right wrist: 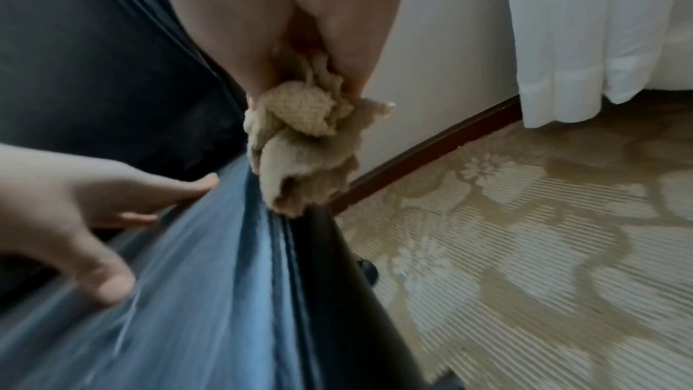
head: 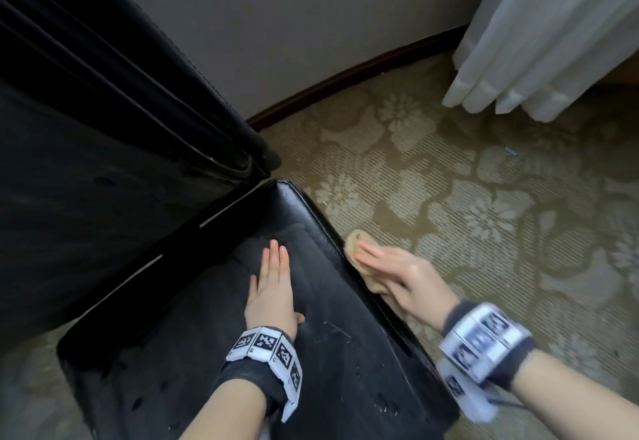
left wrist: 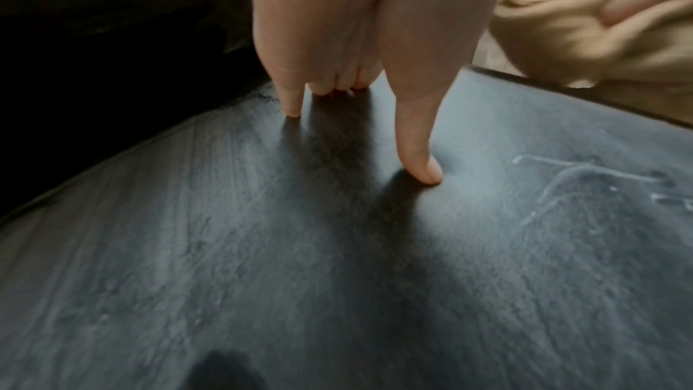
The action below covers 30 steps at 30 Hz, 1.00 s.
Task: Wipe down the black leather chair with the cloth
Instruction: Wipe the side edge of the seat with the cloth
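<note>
Left hand [head: 273,287] flat on the black leather chair [head: 332,353] seat, fingers straight and together, holding nothing. Right hand [head: 394,275] at the seat's right edge seam, pressing the bunched beige cloth [head: 359,256] against the chair's side; cloth wadded between fingers and thumb in the right wrist view. Cloth lies just right of the left hand, apart from it. Faint pale scratches on the seat near the left thumb [left wrist: 420,165].

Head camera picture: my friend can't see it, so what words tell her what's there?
A right hand presses a tan cloth against the black chair seat's side edge. The left hand lies flat on the seat, above flowery carpet.
</note>
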{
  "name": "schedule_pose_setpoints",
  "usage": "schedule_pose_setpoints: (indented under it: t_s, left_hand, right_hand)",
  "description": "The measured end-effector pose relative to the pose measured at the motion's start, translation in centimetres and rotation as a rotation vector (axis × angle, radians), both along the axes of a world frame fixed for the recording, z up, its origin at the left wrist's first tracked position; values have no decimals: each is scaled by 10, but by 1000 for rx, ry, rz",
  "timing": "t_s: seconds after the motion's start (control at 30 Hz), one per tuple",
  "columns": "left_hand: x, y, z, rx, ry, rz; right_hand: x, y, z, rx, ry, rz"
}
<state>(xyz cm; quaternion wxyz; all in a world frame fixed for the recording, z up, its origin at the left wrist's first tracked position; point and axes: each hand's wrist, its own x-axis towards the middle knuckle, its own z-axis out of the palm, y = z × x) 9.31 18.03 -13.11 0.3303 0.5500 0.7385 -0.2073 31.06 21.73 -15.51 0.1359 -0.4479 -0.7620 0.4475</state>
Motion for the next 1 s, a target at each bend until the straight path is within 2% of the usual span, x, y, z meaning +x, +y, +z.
schedule_pose_setpoints:
  t_s: [0.13, 0.37, 0.5, 0.67, 0.77, 0.87, 1.0]
  left_hand:
    - [-4, -2, 1, 7, -13, -8]
    - [-5, -2, -1, 33, -15, -19]
    - [-6, -6, -1, 74, -15, -22]
    - [0, -21, 0, 99, -60, -10]
    - [16, -41, 6, 95, -84, -68]
    - [46, -78, 13, 59, -62, -230]
    - [66, -109, 1, -12, -27, -259]
  right_hand:
    - [-23, -5, -18, 58, 0, 83]
    - [68, -100, -14, 10, -12, 225]
    - [104, -142, -8, -46, 19, 140]
    - [70, -111, -15, -2, 19, -33]
    - [57, -115, -20, 66, 8, -8]
    - [80, -148, -22, 87, -11, 47]
    - [116, -201, -27, 63, -92, 33]
